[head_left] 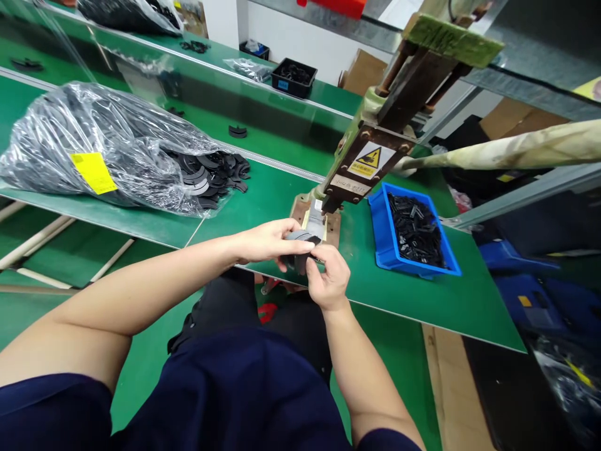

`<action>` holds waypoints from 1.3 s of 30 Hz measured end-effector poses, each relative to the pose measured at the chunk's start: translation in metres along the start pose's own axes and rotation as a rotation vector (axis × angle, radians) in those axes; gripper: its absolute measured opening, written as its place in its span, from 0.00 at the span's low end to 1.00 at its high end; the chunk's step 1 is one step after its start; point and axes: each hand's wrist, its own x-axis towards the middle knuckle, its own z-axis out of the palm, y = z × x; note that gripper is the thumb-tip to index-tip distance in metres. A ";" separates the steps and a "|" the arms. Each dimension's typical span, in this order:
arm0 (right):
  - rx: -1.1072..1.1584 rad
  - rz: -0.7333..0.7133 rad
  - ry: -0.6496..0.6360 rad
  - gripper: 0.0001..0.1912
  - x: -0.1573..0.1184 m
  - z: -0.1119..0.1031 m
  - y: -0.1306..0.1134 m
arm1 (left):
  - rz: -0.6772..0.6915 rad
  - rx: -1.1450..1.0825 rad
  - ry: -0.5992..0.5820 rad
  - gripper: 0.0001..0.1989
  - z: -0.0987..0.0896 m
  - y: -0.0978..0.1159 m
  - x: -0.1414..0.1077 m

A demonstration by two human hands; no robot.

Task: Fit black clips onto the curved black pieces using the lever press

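Observation:
My left hand (270, 241) is closed around several curved dark grey plastic pieces (300, 237), held over the near edge of the green bench. Fingers of my right hand (328, 272) pinch the right end of these pieces; whether they grip a separate small part is hidden. Just beyond both hands stands the hand press (361, 163), its base plate (332, 228) bolted to the bench and a light grey fixture (315, 216) on it. On the left, a clear plastic bag (126, 144) spills similar curved pieces (211, 175) onto the bench.
A blue bin (382, 232) of small black parts sits right of the press. The press's wrapped lever (507, 147) reaches out to the right. Behind runs a green conveyor (282, 141) carrying one loose curved piece (237, 131). A black bin (293, 78) stands farther back.

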 end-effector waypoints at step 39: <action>-0.107 -0.007 -0.047 0.05 -0.006 -0.002 0.012 | 0.322 0.859 0.296 0.20 0.029 -0.003 0.000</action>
